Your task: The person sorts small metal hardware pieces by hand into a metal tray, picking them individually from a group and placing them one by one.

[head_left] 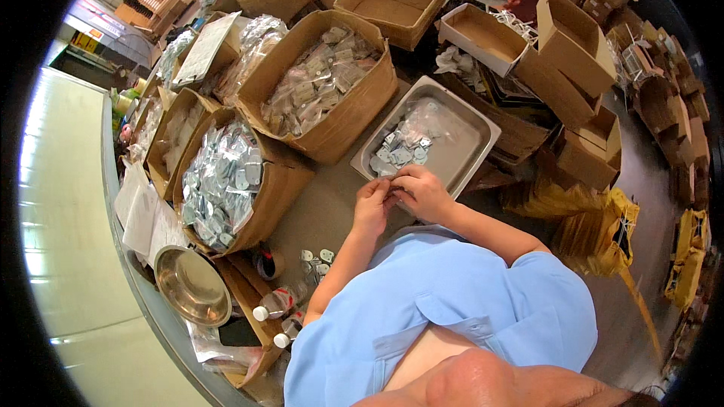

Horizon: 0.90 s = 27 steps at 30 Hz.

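Note:
My left hand [371, 205] and my right hand [424, 194] meet at the near edge of a steel tray [477, 149]. The fingers of both are bent and pressed together at the tips; whatever they pinch, if anything, is hidden. Small flat grey metal pieces [397, 156] lie heaped in the tray's left part, just beyond my fingers. A clear plastic bag [431, 122] rests behind them, in the same tray.
Left of the tray stand a carton of bagged parts [332, 139] and another [283, 207] filled with bagged grey plates. A steel bowl [220, 286], plastic bottles [277, 301] and loose metal pieces [323, 256] are near my left arm. Open cardboard boxes [577, 37] stand at right.

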Motion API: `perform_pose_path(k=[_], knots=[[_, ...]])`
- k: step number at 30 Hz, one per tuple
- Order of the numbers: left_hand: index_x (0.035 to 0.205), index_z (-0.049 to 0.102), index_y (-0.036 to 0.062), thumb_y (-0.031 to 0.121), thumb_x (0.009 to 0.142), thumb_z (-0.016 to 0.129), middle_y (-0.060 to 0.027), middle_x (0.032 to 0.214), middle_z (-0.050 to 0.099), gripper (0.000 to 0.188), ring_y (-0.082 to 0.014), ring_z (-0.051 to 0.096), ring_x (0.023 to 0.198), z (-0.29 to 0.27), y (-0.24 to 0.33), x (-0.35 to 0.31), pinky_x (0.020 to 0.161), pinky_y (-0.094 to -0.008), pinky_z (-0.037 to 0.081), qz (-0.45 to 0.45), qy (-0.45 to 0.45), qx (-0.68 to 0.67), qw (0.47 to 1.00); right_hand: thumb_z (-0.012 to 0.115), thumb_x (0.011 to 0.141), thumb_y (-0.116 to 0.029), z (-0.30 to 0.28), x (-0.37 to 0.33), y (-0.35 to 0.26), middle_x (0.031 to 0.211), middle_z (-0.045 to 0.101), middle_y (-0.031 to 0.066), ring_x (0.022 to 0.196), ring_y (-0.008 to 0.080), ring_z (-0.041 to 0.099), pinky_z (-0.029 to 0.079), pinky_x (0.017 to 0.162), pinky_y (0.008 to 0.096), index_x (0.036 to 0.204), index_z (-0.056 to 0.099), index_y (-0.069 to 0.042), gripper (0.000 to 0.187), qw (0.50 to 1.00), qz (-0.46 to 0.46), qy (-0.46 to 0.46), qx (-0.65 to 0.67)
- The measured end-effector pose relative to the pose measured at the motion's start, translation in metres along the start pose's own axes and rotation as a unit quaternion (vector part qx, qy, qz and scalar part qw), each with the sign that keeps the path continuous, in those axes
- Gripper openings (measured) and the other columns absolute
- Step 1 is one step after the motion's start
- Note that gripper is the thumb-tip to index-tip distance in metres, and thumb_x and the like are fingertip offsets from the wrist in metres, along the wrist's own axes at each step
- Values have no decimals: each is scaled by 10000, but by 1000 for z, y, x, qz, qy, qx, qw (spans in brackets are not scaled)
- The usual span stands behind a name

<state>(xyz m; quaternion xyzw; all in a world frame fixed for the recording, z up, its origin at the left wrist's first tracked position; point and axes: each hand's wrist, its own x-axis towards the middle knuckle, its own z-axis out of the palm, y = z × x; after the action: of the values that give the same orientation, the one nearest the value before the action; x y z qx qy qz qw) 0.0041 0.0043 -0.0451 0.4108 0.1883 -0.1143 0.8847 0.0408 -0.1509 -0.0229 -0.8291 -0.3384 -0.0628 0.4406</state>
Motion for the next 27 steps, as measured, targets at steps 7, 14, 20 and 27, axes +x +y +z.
perform_pose_path(k=[7,14,20,27], knots=[[987,602,3,130,908,554,-68,905,636,157,-143,603,827,-17,-4,2,708,-272,493,57,-53,0,997,672,723,-81,-6,6,-17,1034,593,126,936,303,586,495,802,372,991,637,-55,272,997,49,13,51],[982,612,0,133,904,568,-68,904,643,161,-133,599,796,0,9,-6,677,-261,475,45,-47,-28,997,686,707,-68,-3,5,-14,1034,576,148,921,319,581,491,802,375,1021,617,-21,325,997,15,26,71],[909,638,-23,90,874,606,-64,839,649,123,-120,598,750,0,8,-7,675,-251,479,142,-7,146,979,698,712,-44,-17,13,-30,1032,575,165,930,280,589,505,797,332,1052,591,-5,358,997,20,8,77],[868,641,-38,97,882,604,-62,825,656,141,-97,589,744,16,15,-20,677,-225,475,216,-16,192,957,622,772,-16,-20,16,-32,809,650,156,756,265,670,531,659,317,970,539,-9,215,967,125,29,219]])
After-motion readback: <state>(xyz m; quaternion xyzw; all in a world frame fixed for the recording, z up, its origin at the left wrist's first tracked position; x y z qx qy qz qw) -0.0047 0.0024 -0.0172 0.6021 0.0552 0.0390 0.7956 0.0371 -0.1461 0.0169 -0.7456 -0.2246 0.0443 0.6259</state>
